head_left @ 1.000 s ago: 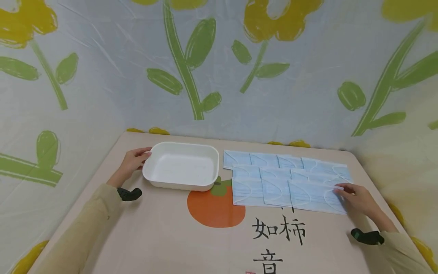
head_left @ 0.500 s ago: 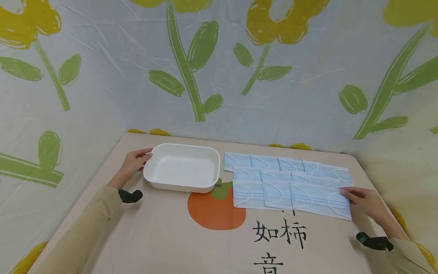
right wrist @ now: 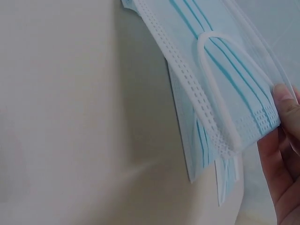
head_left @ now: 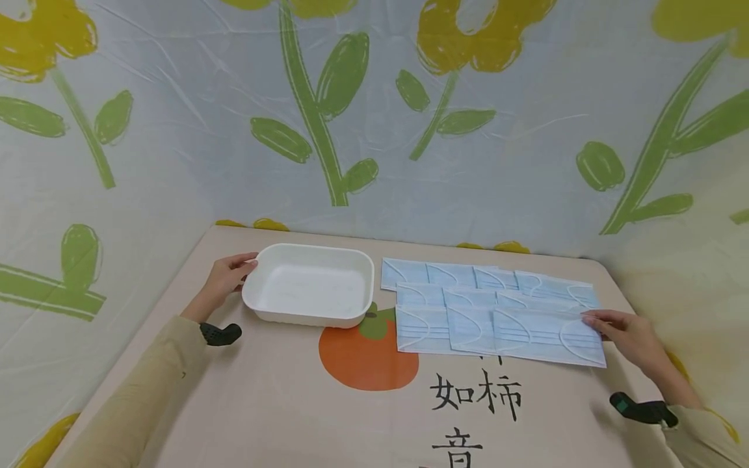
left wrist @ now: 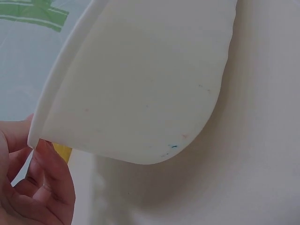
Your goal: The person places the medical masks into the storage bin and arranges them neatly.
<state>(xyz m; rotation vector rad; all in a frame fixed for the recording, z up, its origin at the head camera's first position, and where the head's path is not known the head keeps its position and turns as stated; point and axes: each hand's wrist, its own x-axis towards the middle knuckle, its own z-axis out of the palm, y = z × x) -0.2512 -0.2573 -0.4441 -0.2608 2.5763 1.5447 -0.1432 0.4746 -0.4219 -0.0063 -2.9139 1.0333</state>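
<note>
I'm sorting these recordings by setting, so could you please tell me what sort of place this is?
Probably a curtained tabletop workspace: flowered sheeting behind and beside a table with a white tray and face masks.

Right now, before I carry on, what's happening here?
A person's left hand pinches the edge of a white tray. Their right hand pinches the right end of a blue mask in the nearest row, that end raised off the table. The other masks lie overlapping in rows, right of the tray.
</note>
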